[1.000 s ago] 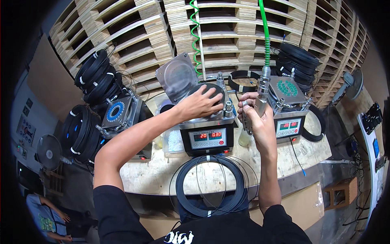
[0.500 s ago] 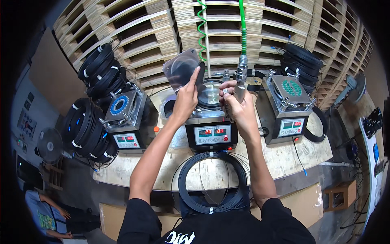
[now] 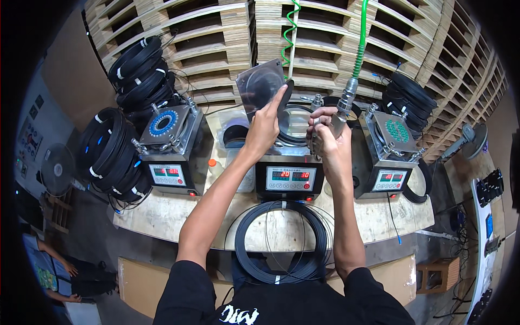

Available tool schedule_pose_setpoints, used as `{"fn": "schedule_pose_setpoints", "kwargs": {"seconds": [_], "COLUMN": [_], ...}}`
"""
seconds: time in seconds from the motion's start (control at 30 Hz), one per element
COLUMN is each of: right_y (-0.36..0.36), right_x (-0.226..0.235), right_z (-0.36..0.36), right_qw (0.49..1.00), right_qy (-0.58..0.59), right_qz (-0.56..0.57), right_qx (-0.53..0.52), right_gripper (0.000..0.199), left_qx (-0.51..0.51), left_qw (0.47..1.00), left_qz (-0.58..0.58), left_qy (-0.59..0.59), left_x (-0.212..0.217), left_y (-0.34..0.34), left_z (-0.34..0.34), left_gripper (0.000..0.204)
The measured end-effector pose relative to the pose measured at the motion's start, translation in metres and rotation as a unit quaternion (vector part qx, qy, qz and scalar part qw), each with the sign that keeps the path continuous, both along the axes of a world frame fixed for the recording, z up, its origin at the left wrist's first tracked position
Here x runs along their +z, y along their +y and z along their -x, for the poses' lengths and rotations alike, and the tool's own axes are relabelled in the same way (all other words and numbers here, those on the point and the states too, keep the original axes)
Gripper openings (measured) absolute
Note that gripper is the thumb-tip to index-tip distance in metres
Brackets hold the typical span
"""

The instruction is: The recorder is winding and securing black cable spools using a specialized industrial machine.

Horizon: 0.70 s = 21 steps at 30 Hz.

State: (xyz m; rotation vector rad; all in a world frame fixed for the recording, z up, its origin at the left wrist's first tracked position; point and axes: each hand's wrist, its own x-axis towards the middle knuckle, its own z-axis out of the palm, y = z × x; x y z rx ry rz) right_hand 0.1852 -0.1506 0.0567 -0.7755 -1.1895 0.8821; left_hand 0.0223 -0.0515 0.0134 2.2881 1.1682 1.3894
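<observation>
My left hand [image 3: 264,129] grips a thin black round pad [image 3: 286,96], seen nearly edge-on, with the index finger stretched along it. Right beside the pad a square shiny plate [image 3: 259,85] stands tilted, a dark round shape showing on its face; whether my hand also holds the plate, I cannot tell. My right hand [image 3: 331,135] is closed around a metal air blow gun [image 3: 340,122], which hangs from a green hose [image 3: 360,51]. Between and below both hands is the middle bench machine [image 3: 287,177], its round top [image 3: 295,122] partly hidden by my right hand.
Similar machines stand left [image 3: 168,176] and right [image 3: 389,176], topped by plates with blue and green connectors. A black cable coil [image 3: 242,238] lies at the wooden table's [image 3: 162,219] front edge. Further cable coils [image 3: 111,151], an orange-capped bottle [image 3: 215,168] and pallets [image 3: 216,49] surround the work.
The view has shifted a little. The pad and plate have moved slightly right, nearer the middle machine's top, and the blow gun remains in my right hand.
</observation>
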Motion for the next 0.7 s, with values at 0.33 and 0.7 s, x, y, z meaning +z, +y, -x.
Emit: {"fn": "schedule_pose_setpoints", "kwargs": {"seconds": [0.33, 0.7], "right_y": [0.004, 0.022], "right_x": [0.006, 0.006], "right_z": [-0.03, -0.033], "right_qw": [0.993, 0.99], "right_qy": [-0.095, -0.092], "right_qz": [0.048, 0.012], "right_qx": [-0.059, -0.106], "right_gripper": [0.012, 0.012], "left_qx": [0.002, 0.012], "left_qw": [1.0, 1.0], "left_qz": [0.012, 0.016], "left_qy": [0.001, -0.006], "left_x": [0.002, 0.0], "left_y": [-0.001, 0.0], "left_z": [0.0, -0.001], "left_gripper": [0.083, 0.081]}}
